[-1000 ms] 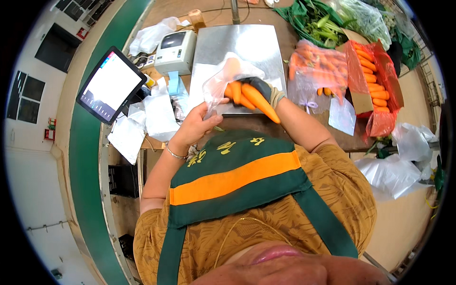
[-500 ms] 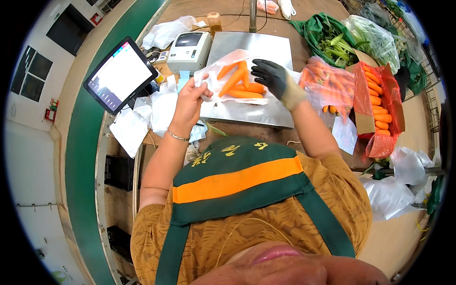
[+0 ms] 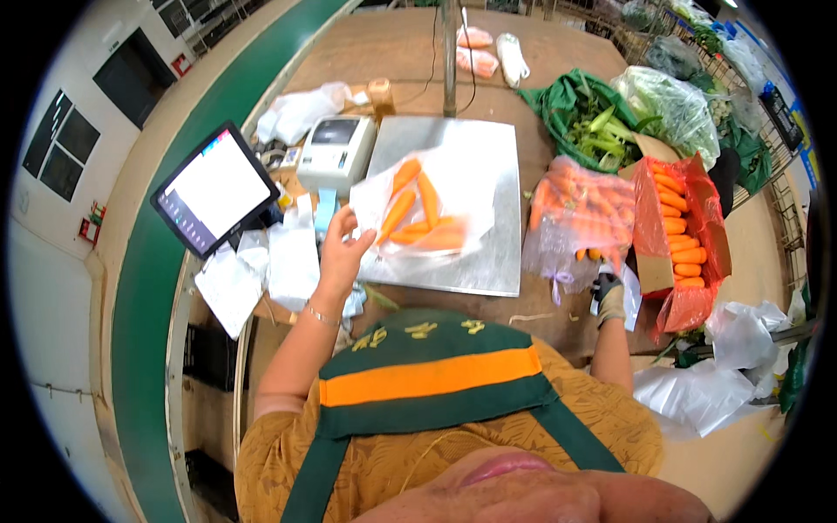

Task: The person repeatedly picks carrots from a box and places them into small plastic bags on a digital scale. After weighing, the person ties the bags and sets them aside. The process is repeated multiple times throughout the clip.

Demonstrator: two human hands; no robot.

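Right hand [image 3: 608, 295] now off bagged carrots [image 3: 418, 209].

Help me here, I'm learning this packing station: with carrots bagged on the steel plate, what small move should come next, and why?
Probably gather the bag's open mouth with the left hand. It already touches the edge of the clear bag of carrots, which lies loose and unsealed on the steel plate. The gloved right hand is away at the large carrot sack, so the left is nearest.
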